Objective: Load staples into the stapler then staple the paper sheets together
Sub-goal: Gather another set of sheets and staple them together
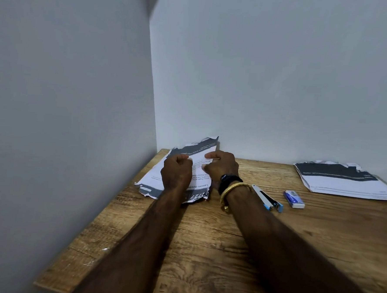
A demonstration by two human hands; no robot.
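Wood-grain laminate covers the tabletop (pixel 204 249), which fits into a corner where two plain pale walls (pixel 272 72) meet. Its left edge runs just beside the left wall and its far edge meets the back wall, so the only free room lies toward the near side and the middle, where bare wood shows between the forearms.

Both hands rest on a stack of printed paper sheets (pixel 156 178) pushed into that corner. The left hand (pixel 177 170) is curled into a loose fist on the sheets; the right hand (pixel 222 167) has its fingers bent and pinched at the top sheet. That wrist carries a dark band and a gold bangle (pixel 233 189).

Just right of the right wrist, the blue-and-white stapler (pixel 267 199) lies on the wood, untouched. A small blue-and-white box of staples (pixel 294 199) sits near it, apart from it. Well to the right, a second paper stack (pixel 344 181) lies against the back wall.

On the nearer sheets, upside-down print reads "Lemon juice"; the rest is too blurred to read.
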